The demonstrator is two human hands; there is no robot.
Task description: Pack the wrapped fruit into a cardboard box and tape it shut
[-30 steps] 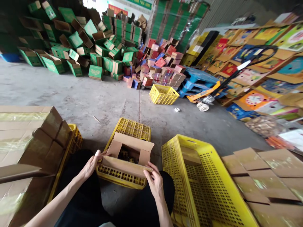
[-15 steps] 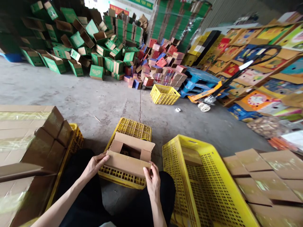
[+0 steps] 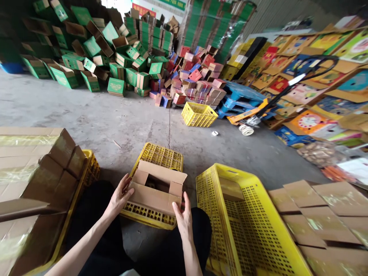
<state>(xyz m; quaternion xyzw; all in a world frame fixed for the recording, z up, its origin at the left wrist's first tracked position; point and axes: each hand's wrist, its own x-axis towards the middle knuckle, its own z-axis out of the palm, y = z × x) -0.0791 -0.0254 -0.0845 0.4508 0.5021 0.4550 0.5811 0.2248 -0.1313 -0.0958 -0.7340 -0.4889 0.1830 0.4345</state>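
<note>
A small brown cardboard box (image 3: 156,188), top flaps half open, rests on an upturned yellow perforated plastic crate (image 3: 155,159). The left hand (image 3: 119,197) and right hand (image 3: 182,218) press flat against its sides, fingers open.

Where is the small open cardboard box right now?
In the head view, the cardboard box sits low and centre on an upturned yellow crate, between the left hand and right hand, left of the larger yellow crate.
</note>
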